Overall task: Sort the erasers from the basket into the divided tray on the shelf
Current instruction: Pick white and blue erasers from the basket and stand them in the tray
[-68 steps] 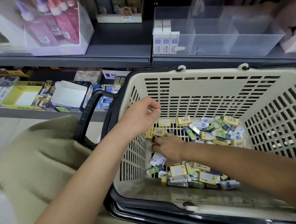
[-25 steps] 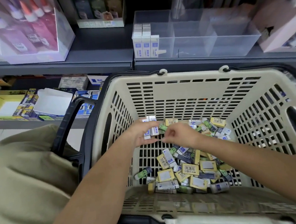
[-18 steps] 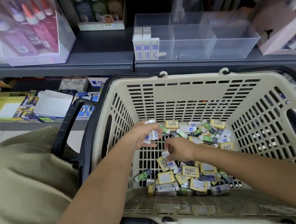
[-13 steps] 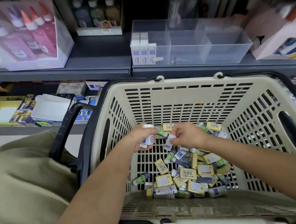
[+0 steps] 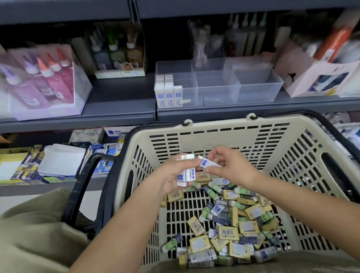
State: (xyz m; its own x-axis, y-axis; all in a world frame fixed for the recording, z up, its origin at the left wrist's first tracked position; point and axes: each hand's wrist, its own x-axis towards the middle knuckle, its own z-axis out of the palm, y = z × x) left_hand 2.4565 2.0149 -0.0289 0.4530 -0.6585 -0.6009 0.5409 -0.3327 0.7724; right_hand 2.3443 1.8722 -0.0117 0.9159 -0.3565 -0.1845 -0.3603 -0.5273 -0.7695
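- Holding in the left hand (image 5: pixel 169 179) a short stack of white rectangular erasers with blue labels (image 5: pixel 187 174), fingers curled round it, long axis running near to far.
- Pinching in the right hand (image 5: pixel 232 166) a single white blue-labelled eraser (image 5: pixel 208 163), lying aslant just beside the stack (contact not clear).
- Both poised over the far left part of the cream slotted plastic basket (image 5: pixel 216 125), above the mixed pile of yellow, green and white erasers (image 5: pixel 230 228).
- Far of the hands, beyond the basket's far wall and higher: the clear divided plastic tray (image 5: pixel 257 92) on the grey metal shelf (image 5: pixel 119 110).
- In its leftmost compartment, upright white erasers (image 5: pixel 168 95), almost straight ahead of the left hand, the nearer of the two.
- Probably calls for a reach far over the rim, with the stack turned on end to match.
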